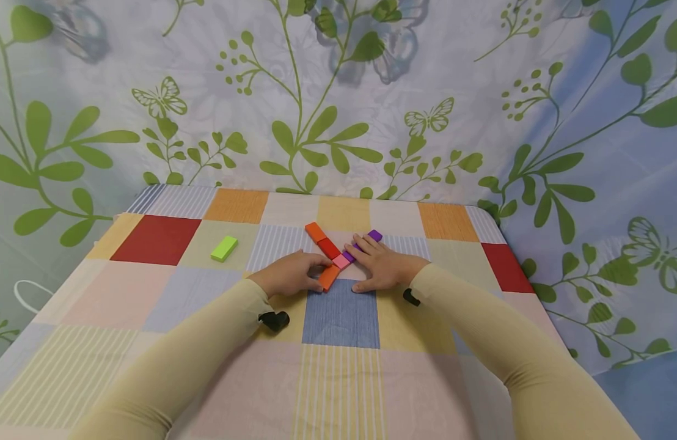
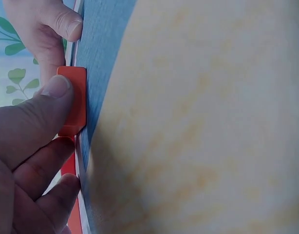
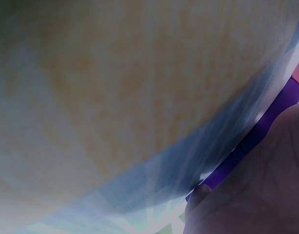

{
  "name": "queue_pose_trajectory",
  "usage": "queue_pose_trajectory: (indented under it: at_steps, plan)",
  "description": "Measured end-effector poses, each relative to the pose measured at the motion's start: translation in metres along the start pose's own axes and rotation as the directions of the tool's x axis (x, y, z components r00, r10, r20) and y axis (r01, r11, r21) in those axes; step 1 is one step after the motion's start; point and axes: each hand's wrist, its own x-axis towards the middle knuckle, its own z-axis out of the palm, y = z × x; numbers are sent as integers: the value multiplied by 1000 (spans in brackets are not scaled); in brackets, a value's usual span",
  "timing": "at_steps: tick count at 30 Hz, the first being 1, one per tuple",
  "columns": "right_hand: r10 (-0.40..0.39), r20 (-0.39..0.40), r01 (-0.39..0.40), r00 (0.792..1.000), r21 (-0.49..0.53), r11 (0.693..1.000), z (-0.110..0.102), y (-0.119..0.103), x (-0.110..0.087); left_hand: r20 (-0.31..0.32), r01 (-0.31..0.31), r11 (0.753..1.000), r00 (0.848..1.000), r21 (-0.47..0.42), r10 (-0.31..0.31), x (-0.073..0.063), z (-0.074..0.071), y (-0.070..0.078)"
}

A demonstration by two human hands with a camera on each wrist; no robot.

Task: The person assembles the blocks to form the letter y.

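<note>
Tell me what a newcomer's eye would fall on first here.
Probably the bright blocks mid-table, where the left hand pinches the nearest orange block and the right hand partly covers the purple blocks. The lime-green block stands out next, lying alone to the left on the patchwork tablecloth. Behind the table rises a pale backdrop patterned with green leaves and butterflies.

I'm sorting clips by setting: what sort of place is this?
Perhaps a curtained-off indoor corner: leaf-and-butterfly fabric hangs behind and beside a table covered in patchwork cloth, where coloured blocks lie.
</note>
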Motion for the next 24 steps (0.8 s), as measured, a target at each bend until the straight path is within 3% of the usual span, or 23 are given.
queue_pose_trajectory:
  at_steps: [24]
  plan:
    - [-7, -6, 7, 1000, 11, 1000, 1, 1, 1, 10, 0, 1000, 1000, 12, 0, 0, -1, 1]
